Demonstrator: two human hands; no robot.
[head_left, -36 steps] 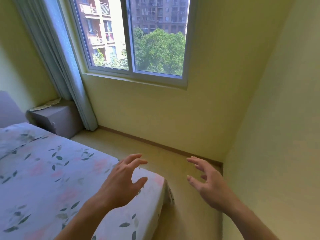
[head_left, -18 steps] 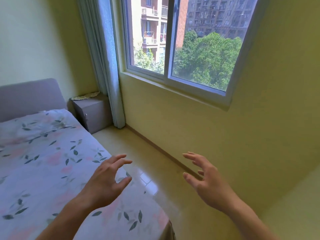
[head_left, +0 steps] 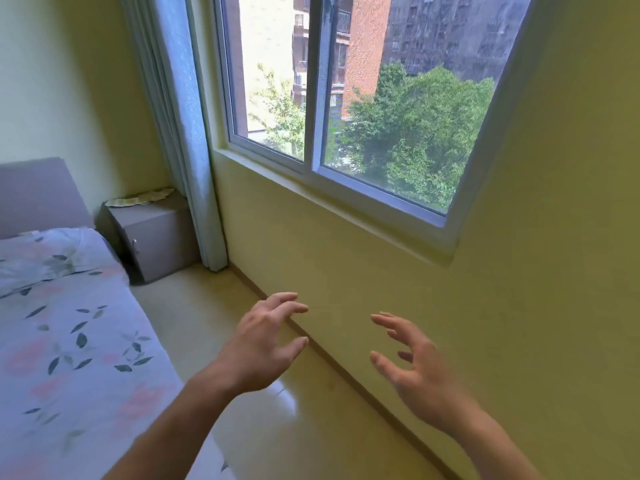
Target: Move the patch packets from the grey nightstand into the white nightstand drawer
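The patch packets (head_left: 140, 199) lie flat on top of the grey nightstand (head_left: 152, 233), against its back edge. They look thin, light and limp; pinch an overhanging edge. Left hand (head_left: 263, 344) and right hand (head_left: 412, 368) hover well short of the nightstand, fingers spread, holding nothing.

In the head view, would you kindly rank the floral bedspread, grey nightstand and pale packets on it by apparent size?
1. Floral bedspread, largest, though nearest the camera.
2. Grey nightstand.
3. Pale packets, smallest.
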